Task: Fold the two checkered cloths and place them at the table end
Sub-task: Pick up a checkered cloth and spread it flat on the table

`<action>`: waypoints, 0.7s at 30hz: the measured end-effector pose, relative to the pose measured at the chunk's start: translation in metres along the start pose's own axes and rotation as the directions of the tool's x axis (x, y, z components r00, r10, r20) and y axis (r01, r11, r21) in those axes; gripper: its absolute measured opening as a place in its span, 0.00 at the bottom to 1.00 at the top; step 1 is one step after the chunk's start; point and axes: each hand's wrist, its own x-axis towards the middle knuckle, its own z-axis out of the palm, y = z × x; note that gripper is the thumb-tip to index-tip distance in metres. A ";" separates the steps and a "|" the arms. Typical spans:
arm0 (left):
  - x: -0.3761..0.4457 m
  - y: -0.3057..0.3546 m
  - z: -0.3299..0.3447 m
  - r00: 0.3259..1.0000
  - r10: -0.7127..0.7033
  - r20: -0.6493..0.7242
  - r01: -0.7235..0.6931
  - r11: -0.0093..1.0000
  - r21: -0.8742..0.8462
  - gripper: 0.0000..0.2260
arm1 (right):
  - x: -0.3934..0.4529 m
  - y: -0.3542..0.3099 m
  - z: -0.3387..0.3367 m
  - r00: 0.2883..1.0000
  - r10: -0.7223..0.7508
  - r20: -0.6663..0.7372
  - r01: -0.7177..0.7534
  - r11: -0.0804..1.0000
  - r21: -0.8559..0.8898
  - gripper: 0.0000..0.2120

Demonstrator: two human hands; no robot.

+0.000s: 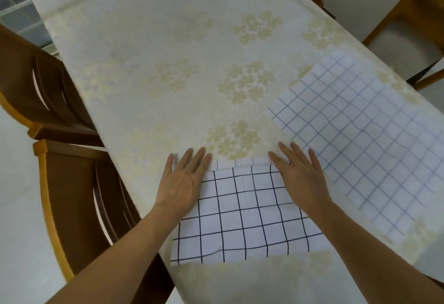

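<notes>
While your forearms reach in from the near edge, both of your hands lie flat on the dark-lined checkered cloth (242, 219), which sits folded over on the tablecloth (168, 51) closest to you. Your left hand (182, 181) presses palm-down on that cloth's far left corner, fingers straight, spread and gripping nothing, the fingertips running just past the cloth onto the tablecloth. Your right hand (300, 176) rests the same way on the cloth's far right corner, fingers extended and unclenched, with a ring (290, 163) showing on one finger. A narrow strip of an under layer peeks out along the cloth's far edge between your hands. Just right of this cloth and a little farther off, the pale-lined checkered cloth (365, 135) lies spread open and flat, its near left edge close beside your right hand. Left of the dark-lined cloth, two wooden chairs (72, 195) stand against the table side. Beyond it, the floral tablecloth stretches bare to the table's far end.
</notes>
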 end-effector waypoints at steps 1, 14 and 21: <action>0.003 0.000 0.000 1.000 0.002 -0.008 -0.002 1.000 -0.003 0.29 | 0.002 0.001 0.002 1.000 0.010 0.003 -0.010 1.000 0.006 0.35; -0.044 0.045 0.025 0.970 -0.157 -0.183 0.117 0.970 -0.212 0.27 | -0.034 -0.021 -0.003 0.996 0.086 0.000 -0.085 0.985 0.150 0.28; -0.035 0.038 0.046 0.980 -0.179 -0.091 0.153 0.960 -0.234 0.29 | -0.034 -0.014 0.011 0.989 0.111 0.099 -0.122 0.986 0.117 0.32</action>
